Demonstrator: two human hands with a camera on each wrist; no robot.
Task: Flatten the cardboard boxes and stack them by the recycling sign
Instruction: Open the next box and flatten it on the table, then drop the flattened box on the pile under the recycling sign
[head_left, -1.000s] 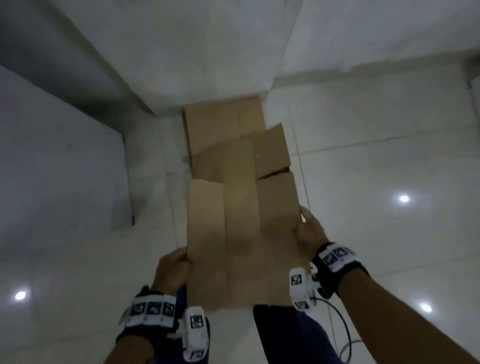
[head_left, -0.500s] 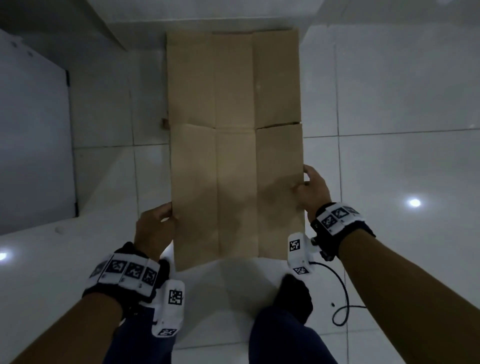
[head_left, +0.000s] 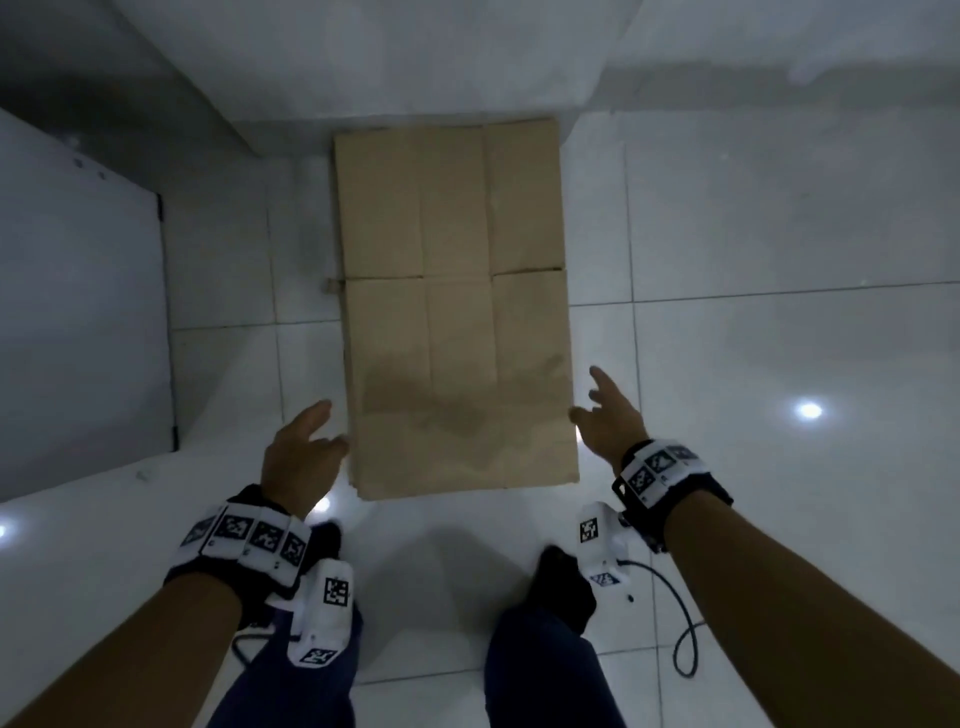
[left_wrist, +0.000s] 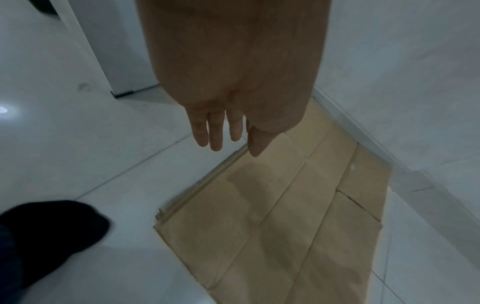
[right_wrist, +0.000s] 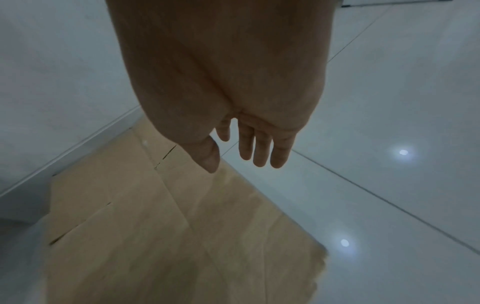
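A flattened brown cardboard box (head_left: 457, 312) lies on the white tiled floor, its far end against the base of the wall. From the left wrist, layered edges show on the cardboard (left_wrist: 280, 216), so it lies on top of other flat pieces. My left hand (head_left: 306, 447) hovers just off its near left edge, fingers straight and empty. Beside the near right edge, my right hand (head_left: 605, 415) is open too, holding nothing. In the wrist views the left hand (left_wrist: 228, 131) and the right hand (right_wrist: 249, 148) hang above the cardboard (right_wrist: 161, 236) without touching it.
A white wall and skirting (head_left: 415, 78) run behind the stack. A grey panel or door (head_left: 78, 312) stands at the left. My two feet in dark socks (head_left: 561, 582) stand just short of the cardboard. A cable (head_left: 685, 639) hangs from the right wrist device.
Both hands held the flat cardboard by its sides and lowered it onto the pile by the wall. Now they have let go and drawn slightly away from its edges.
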